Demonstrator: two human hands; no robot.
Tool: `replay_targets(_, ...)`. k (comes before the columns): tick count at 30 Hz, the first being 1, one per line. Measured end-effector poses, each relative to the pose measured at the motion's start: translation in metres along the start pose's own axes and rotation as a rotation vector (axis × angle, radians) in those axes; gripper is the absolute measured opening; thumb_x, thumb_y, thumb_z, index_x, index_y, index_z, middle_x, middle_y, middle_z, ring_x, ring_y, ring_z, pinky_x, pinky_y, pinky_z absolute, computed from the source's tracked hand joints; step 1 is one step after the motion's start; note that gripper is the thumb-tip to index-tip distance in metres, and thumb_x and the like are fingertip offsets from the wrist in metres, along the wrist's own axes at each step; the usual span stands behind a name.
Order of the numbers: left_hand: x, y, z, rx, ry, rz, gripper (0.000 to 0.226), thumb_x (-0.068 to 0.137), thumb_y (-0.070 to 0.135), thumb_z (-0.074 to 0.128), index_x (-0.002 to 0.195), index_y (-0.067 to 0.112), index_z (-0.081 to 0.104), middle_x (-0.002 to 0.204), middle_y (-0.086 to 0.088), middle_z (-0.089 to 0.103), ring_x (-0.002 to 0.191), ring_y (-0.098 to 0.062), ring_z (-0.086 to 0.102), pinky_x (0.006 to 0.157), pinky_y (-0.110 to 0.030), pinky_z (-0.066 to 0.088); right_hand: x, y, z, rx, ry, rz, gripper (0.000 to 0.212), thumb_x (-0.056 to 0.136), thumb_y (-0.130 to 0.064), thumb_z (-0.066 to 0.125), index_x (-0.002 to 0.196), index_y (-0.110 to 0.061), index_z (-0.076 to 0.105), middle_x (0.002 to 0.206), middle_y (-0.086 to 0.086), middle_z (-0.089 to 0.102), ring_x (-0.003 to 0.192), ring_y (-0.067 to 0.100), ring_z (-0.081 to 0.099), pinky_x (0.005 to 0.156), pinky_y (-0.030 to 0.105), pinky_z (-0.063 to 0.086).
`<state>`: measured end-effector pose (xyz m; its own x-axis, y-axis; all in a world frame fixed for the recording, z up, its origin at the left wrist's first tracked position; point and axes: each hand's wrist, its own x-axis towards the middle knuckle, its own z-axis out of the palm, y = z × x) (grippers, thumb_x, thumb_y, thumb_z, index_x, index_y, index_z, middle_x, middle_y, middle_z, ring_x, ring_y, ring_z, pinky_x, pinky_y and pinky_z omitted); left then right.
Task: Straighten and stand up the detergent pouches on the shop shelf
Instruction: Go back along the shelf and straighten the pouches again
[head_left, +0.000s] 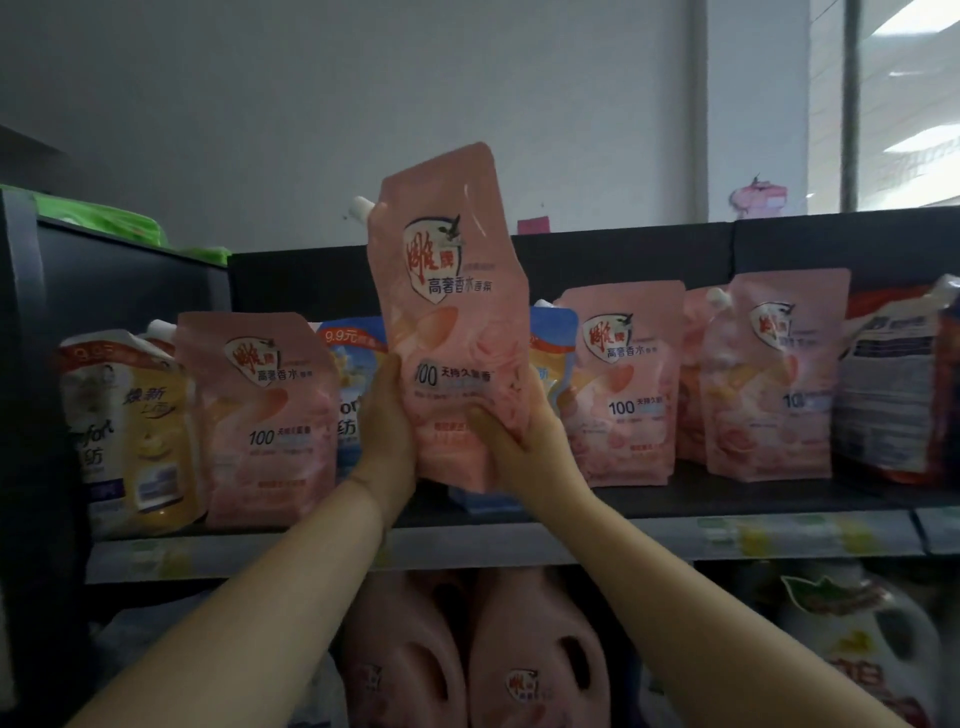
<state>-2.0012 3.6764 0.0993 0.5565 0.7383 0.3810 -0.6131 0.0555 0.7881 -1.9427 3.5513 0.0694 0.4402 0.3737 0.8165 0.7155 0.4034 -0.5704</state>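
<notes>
At centre, above the shelf (623, 501): one pink detergent pouch (452, 312), upright with a slight tilt, gripped at its lower part by the left hand (387, 431) and right hand (511, 441), fingers curled round its edges. Left: standing pink pouch (260, 415) and yellow pouch (135, 431). Right: two standing pink pouches (621, 384).

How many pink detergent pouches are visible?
4: held pouch in left hand and right hand; left pouch on the shelf; middle-right pouch; far-right pouch, possibly hiding a fifth behind it.
</notes>
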Motion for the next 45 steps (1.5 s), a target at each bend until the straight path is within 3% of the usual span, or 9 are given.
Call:
replay_targets(3,-0.003,-0.019,0.030,-0.016,0.095,0.074,0.052,0.070,0.062,0.059,0.103,0.024,0.073,0.100,-0.005,0.074,0.094,-0.026,0.071,0.088,-0.052,0.055,0.004,0.001,-0.036,0.011,-0.019,0.054,0.048,0.091,-0.033,0.065,0.133,-0.037,0.042,0.126,-0.003,0.060,0.116,0.011,0.060,0.092,0.041,0.055)
replay_targets(8,-0.029,-0.045,0.086,-0.059,0.122,0.134,0.046,0.083,0.051,0.054,0.118,0.021,0.058,0.103,-0.002,0.071,0.094,-0.021,0.069,0.083,-0.042,0.056,0.002,0.004,-0.098,-0.109,0.087,0.095,0.054,0.081,-0.046,0.066,0.129,-0.026,0.048,0.106,-0.011,0.069,0.096,0.005,0.068,0.083,0.034,0.058)
replay_targets(13,-0.042,-0.076,0.127,0.127,0.219,0.070,0.035,0.074,0.068,0.047,0.088,0.035,0.042,0.095,0.006,0.061,0.088,-0.018,0.060,0.087,-0.046,0.050,0.006,0.016,-0.155,-0.383,0.126,0.176,0.034,0.083,-0.053,0.065,0.112,-0.038,0.055,0.101,-0.014,0.070,0.094,0.012,0.067,0.083,0.044,0.057)
replay_targets(18,-0.049,-0.103,0.151,0.273,0.294,0.128,0.035,0.089,0.056,0.055,0.094,0.024,0.042,0.092,0.003,0.060,0.082,-0.015,0.058,0.071,-0.033,0.043,0.011,0.036,-0.191,-0.683,0.122,0.333,0.058,0.077,-0.076,0.052,0.101,-0.025,0.064,0.087,-0.005,0.072,0.079,0.020,0.069,0.072,0.044,0.057)
replay_targets(27,-0.035,-0.142,0.150,0.287,0.241,0.159,0.044,0.090,0.051,0.057,0.111,0.018,0.036,0.114,-0.004,0.053,0.105,-0.021,0.056,0.094,-0.042,0.047,0.021,0.064,-0.208,-0.308,0.016,0.485,0.020,0.084,-0.034,0.074,0.087,-0.016,0.066,0.084,0.002,0.073,0.074,0.019,0.071,0.062,0.035,0.060)
replay_targets(33,-0.024,-0.151,0.137,0.657,0.202,0.182,0.043,0.096,0.029,0.051,0.125,0.002,0.035,0.131,-0.014,0.045,0.121,-0.031,0.046,0.105,-0.043,0.038,0.008,0.085,-0.197,-0.441,0.005,0.571,0.047,0.088,-0.046,0.065,0.117,-0.012,0.049,0.111,0.000,0.061,0.097,0.019,0.062,0.071,0.030,0.056)
replay_targets(36,-0.029,-0.154,0.140,0.796,0.236,0.215,0.050,0.097,0.032,0.049,0.132,-0.001,0.033,0.135,-0.016,0.042,0.123,-0.030,0.043,0.107,-0.038,0.035,0.002,0.080,-0.184,-0.474,0.164,0.452,0.051,0.088,-0.036,0.068,0.124,-0.012,0.041,0.123,0.005,0.050,0.103,0.019,0.056,0.083,0.033,0.051)
replay_targets(40,-0.041,-0.155,0.139,0.887,0.261,0.407,0.057,0.095,0.031,0.055,0.137,0.001,0.031,0.134,-0.017,0.036,0.118,-0.029,0.041,0.099,-0.035,0.035,0.001,0.068,-0.170,-0.687,0.269,0.187,0.049,0.089,-0.020,0.066,0.128,-0.009,0.039,0.131,0.006,0.034,0.093,0.018,0.048,0.069,0.031,0.047)
replay_targets(45,-0.040,-0.147,0.127,1.171,0.158,0.742,0.041,0.086,0.021,0.065,0.118,0.011,0.042,0.123,-0.017,0.046,0.108,-0.033,0.048,0.087,-0.048,0.047,0.000,0.072,-0.152,-0.845,0.200,-0.158,0.027,0.072,-0.002,0.068,0.095,-0.007,0.055,0.101,0.010,0.051,0.081,0.028,0.053,0.061,0.040,0.050)
